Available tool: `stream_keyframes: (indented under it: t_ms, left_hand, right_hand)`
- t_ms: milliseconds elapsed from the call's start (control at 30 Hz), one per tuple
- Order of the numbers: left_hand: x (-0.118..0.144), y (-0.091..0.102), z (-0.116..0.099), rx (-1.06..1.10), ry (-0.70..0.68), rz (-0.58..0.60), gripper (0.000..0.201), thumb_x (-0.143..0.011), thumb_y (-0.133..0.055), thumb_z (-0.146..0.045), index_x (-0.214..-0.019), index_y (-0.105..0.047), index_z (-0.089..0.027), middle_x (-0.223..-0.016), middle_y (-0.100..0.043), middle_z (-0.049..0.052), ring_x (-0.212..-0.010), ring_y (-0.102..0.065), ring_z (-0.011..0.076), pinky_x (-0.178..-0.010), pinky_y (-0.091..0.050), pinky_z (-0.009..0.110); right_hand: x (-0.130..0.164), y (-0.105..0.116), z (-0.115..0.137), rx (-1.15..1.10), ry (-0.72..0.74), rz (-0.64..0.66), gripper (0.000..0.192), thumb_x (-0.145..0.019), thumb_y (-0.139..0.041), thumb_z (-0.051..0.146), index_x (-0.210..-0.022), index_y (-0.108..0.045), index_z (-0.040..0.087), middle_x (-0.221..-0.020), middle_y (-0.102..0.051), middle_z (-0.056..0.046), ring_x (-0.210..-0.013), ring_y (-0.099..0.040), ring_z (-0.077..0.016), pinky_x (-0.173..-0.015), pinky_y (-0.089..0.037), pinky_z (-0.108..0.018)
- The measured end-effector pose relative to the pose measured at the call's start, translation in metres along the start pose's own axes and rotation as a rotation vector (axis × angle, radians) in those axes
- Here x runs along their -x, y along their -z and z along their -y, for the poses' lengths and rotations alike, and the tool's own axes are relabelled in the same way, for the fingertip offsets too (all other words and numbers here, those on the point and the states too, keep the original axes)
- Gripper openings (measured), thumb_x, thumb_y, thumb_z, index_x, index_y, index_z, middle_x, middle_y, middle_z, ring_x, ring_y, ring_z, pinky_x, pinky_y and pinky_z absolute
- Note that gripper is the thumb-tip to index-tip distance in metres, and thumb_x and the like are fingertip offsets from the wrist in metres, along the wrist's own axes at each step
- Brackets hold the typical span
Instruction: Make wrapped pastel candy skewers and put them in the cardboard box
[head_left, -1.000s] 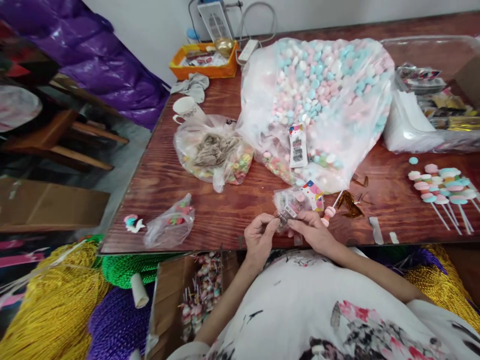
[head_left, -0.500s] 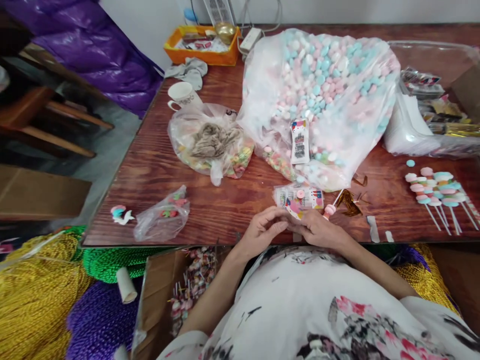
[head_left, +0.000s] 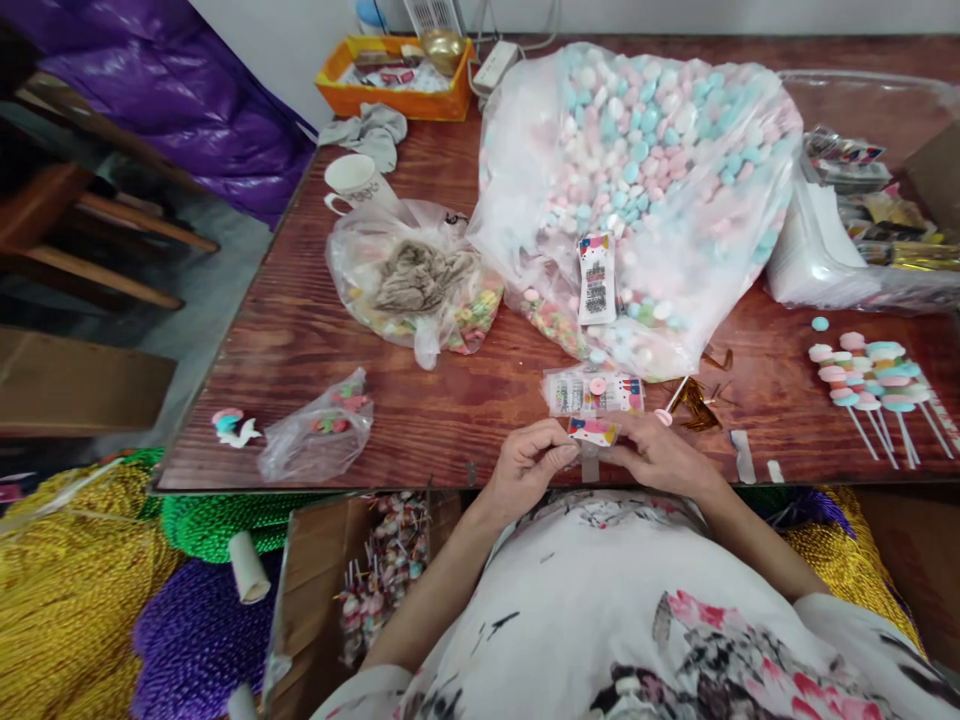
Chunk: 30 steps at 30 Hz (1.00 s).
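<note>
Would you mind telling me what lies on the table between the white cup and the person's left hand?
In the head view, a clear bag of colourful sweets lies between the white cup and the left hand.

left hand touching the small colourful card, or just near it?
Touching. The head view shows the left hand with its fingers pinching the left end of the small colourful card, while the right hand grips the other end at the table edge.

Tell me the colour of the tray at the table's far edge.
Orange tray, clearest in the head view.
</note>
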<state>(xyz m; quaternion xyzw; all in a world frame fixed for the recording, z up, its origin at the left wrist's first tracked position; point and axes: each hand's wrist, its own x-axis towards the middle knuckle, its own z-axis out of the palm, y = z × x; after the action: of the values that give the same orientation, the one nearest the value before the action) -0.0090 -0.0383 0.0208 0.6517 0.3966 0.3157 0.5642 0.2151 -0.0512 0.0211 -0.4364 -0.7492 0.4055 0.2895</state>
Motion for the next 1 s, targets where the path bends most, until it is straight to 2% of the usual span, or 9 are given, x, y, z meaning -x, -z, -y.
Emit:
stream_keyframes:
  t_ms: [167,267,333,433,567,700,800,900,1000]
  left_hand:
    - [0.002,-0.008,0.001,0.018,0.019,-0.079,0.028,-0.087,-0.064,-0.036,-0.066,-0.061,-0.017,-0.065,-0.053,-0.001,-0.064,-0.049,0.0126,-0.064,-0.039,0.026]
    - [0.002,-0.016,0.001,0.034,0.008,-0.104,0.024,-0.086,-0.066,-0.032,-0.069,-0.062,-0.017,-0.069,-0.054,-0.001,-0.067,-0.050,0.0127,-0.067,-0.040,0.026]
    - [0.001,-0.020,-0.001,0.029,-0.003,-0.115,0.021,-0.087,-0.066,-0.031,-0.072,-0.063,-0.017,-0.072,-0.056,0.000,-0.070,-0.052,0.0132,-0.069,-0.042,0.026]
    - [0.000,-0.022,-0.004,0.023,-0.014,-0.016,0.016,-0.089,-0.063,-0.031,-0.086,-0.069,-0.017,-0.082,-0.061,0.003,-0.079,-0.055,0.0151,-0.075,-0.044,0.027]
    - [-0.002,-0.020,-0.009,0.132,0.018,0.067,0.023,-0.092,-0.058,-0.033,-0.086,-0.072,-0.016,-0.085,-0.063,0.005,-0.082,-0.057,0.0160,-0.080,-0.046,0.028]
    - [-0.005,-0.020,-0.013,0.322,0.113,0.096,0.024,-0.088,-0.064,-0.037,-0.102,-0.073,-0.019,-0.101,-0.068,0.007,-0.098,-0.062,0.0219,-0.090,-0.048,0.034]
    - [-0.006,-0.021,-0.011,0.307,0.141,0.083,0.023,-0.087,-0.065,-0.037,-0.094,-0.075,-0.018,-0.092,-0.069,0.006,-0.091,-0.063,0.0211,-0.085,-0.049,0.032]
    - [-0.007,-0.022,-0.005,0.280,0.141,-0.009,0.020,-0.084,-0.069,-0.036,-0.079,-0.074,-0.016,-0.081,-0.067,0.003,-0.080,-0.061,0.0176,-0.077,-0.048,0.029]
    - [-0.008,-0.021,0.002,0.325,0.134,-0.110,0.019,-0.077,-0.077,-0.031,-0.068,-0.069,-0.016,-0.074,-0.065,0.001,-0.073,-0.058,0.0144,-0.073,-0.047,0.027]
  right_hand:
    - [0.009,0.013,0.008,-0.238,-0.084,-0.120,0.032,-0.087,-0.062,0.023,-0.119,-0.065,0.021,-0.097,-0.072,-0.005,-0.082,-0.065,-0.0169,-0.077,-0.050,-0.030]
    - [0.009,0.008,0.014,-0.339,-0.076,-0.188,0.026,-0.087,-0.063,0.027,-0.112,-0.068,0.022,-0.096,-0.072,-0.004,-0.083,-0.065,-0.0167,-0.076,-0.050,-0.030]
    - [0.007,0.004,0.017,-0.365,-0.069,-0.261,0.015,-0.088,-0.061,0.027,-0.097,-0.071,0.020,-0.082,-0.071,-0.002,-0.073,-0.062,-0.0145,-0.070,-0.049,-0.027]
    - [0.005,-0.001,0.017,-0.337,-0.002,-0.342,0.014,-0.090,-0.059,0.023,-0.081,-0.069,0.019,-0.068,-0.065,0.000,-0.061,-0.057,-0.0116,-0.061,-0.044,-0.024]
    - [0.003,-0.001,0.014,-0.300,0.153,-0.341,0.011,-0.089,-0.060,0.019,-0.083,-0.068,0.020,-0.072,-0.066,0.000,-0.066,-0.059,-0.0120,-0.064,-0.046,-0.025]
    - [0.001,0.001,0.011,-0.337,0.184,-0.318,0.010,-0.089,-0.061,0.016,-0.087,-0.069,0.022,-0.075,-0.067,0.000,-0.068,-0.061,-0.0123,-0.066,-0.047,-0.025]
    - [-0.002,0.001,0.009,-0.347,0.193,-0.268,0.010,-0.089,-0.061,0.016,-0.086,-0.069,0.022,-0.073,-0.066,0.000,-0.067,-0.059,-0.0112,-0.065,-0.047,-0.024]
    - [-0.003,-0.001,0.005,-0.368,0.113,-0.306,0.008,-0.088,-0.063,0.021,-0.095,-0.068,0.020,-0.077,-0.066,0.000,-0.068,-0.059,-0.0115,-0.065,-0.048,-0.025]
    - [0.000,-0.003,0.001,-0.392,0.022,-0.335,0.029,-0.086,-0.067,0.025,-0.114,-0.062,0.021,-0.084,-0.066,-0.001,-0.068,-0.058,-0.0114,-0.063,-0.049,-0.025]
